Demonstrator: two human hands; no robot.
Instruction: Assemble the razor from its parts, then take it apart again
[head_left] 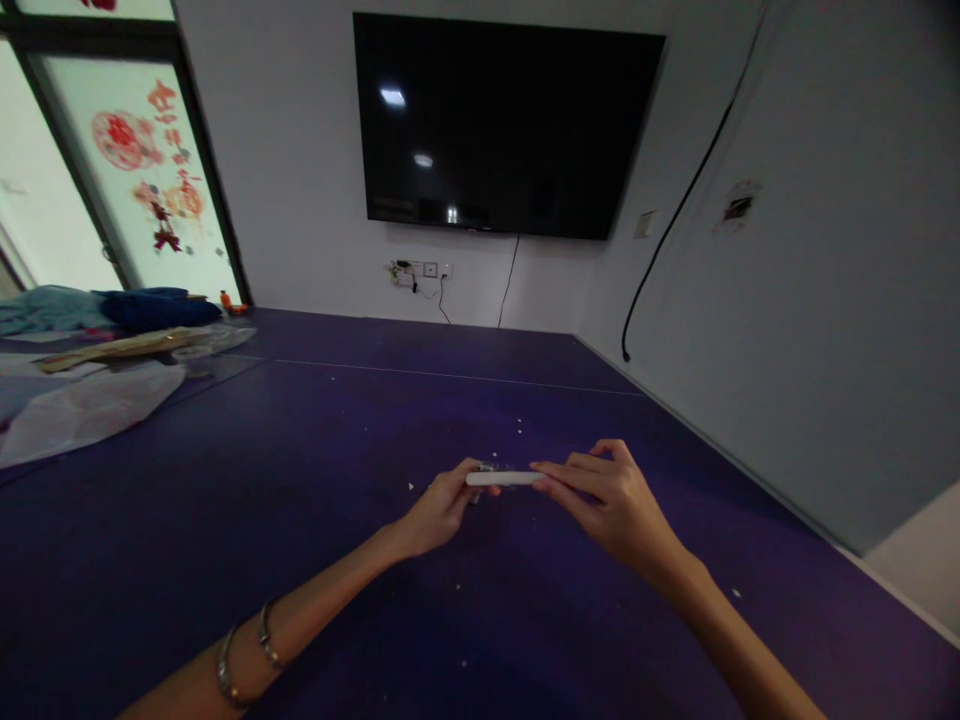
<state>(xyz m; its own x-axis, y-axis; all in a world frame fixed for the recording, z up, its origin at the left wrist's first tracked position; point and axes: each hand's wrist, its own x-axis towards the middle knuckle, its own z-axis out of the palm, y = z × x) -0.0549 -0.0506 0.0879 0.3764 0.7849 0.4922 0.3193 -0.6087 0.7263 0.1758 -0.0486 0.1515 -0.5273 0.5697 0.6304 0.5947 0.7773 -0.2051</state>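
I have a purple surface point(300, 520) filling my view from three round through six to nine o'clock. A pale wall point(285, 130) rises beyond it, carrying a dark television point(510, 130) at twelve. At ten I see a glass door point(172, 200) with red decorations; at nine, a translucent plastic sheet point(112, 405) lies near a dark blue cloth point(161, 310). A black cable point(682, 205) hangs at two.

My right hand point(611, 495) is at four and its grip is closed, fingertips pinching the right end of a slim white strip point(504, 479). My left hand point(442, 505), between six and seven, has its grip closed around the other end. The strip sits just to the six o'clock side of centre, nearly level; something shiny shows against it, too small for me to identify. Two metal bracelets point(227, 668) circle the left forearm. Small white specks point(736, 594) dot the surface.
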